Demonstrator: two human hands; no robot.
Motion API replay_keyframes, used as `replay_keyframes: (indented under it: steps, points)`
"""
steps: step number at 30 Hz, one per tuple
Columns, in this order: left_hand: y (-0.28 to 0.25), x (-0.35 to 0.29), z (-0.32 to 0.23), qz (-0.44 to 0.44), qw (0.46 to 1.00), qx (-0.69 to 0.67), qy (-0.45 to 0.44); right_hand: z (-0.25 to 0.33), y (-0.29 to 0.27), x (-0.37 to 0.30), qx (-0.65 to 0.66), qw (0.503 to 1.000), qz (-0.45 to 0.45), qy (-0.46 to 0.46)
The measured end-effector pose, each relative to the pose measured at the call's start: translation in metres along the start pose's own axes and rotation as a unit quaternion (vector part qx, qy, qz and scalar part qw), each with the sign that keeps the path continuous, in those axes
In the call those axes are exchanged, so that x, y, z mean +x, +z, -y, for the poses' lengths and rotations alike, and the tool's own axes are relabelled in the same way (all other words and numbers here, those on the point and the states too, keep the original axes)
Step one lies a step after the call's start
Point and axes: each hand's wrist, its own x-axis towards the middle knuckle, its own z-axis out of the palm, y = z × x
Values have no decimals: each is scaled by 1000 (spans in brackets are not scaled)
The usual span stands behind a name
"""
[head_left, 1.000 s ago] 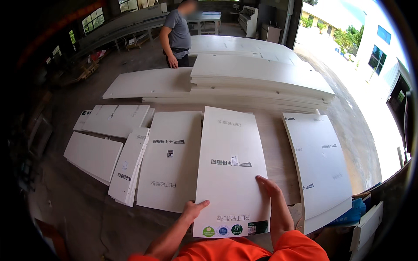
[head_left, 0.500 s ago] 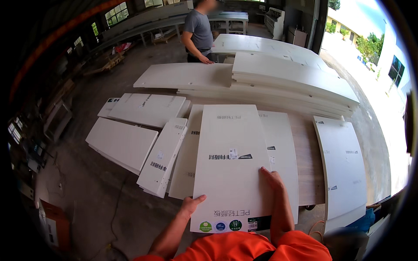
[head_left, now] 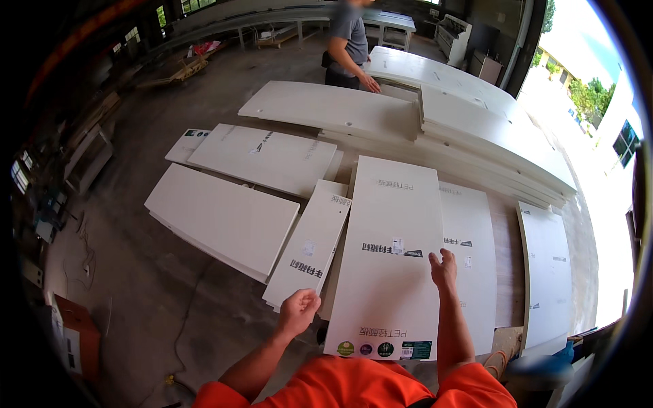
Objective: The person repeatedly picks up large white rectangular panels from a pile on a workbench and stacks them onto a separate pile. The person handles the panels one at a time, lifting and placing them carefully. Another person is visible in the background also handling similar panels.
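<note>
A white panel (head_left: 388,285) with printed lettering and round stickers lies in front of me, overlapping another white panel (head_left: 476,272) on its right. My right hand (head_left: 444,270) is at its right edge, thumb and fingers apart, gripping nothing. My left hand (head_left: 299,313) is away from that panel's left side, its fingers curled together with nothing visible in them. Close by it is the near end of a narrow white board (head_left: 309,245), which lies on similar pieces. Whether the left fingertips touch this board I cannot tell.
Wide white panels (head_left: 224,211) are stacked at the left, with more panels (head_left: 272,156) behind them. Long white boards (head_left: 490,129) are piled farther back. A person in a grey shirt (head_left: 350,41) stands behind the boards. Another panel (head_left: 547,272) lies at the right; a cardboard box (head_left: 75,336) is lower left.
Both hands have let go of the front panel, which lies lower on the others. My left hand has moved away to its left. The view has shifted, and the person at the back has bent an arm.
</note>
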Motion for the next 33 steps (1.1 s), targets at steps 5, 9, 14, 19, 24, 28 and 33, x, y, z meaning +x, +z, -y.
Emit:
replay_keyframes:
  steps: [5, 9, 14, 19, 24, 28, 33]
  points:
    - [-76, 72, 6, -62, 987, -147, 3, 101, 72, -25, 20, 989, 67, -130]
    - [-156, 206, 13, -117, 970, -194, -85, 171, 126, -38, 31, 974, 149, -168]
    - [-250, 442, 67, -195, 908, -318, -189, 282, 202, -22, 27, 958, 146, -246]
    - [-290, 578, 151, -249, 865, -310, -305, 366, 290, -10, 36, 954, 190, -229]
    - [-325, 630, 219, -129, 831, -398, -366, 403, 371, 35, -9, 960, 238, -144]
    - [-349, 641, 235, -183, 806, -366, -427, 415, 424, 71, -50, 967, 238, -78]
    - [-355, 632, 221, -214, 802, -360, -426, 422, 458, 90, -106, 973, 187, 85]
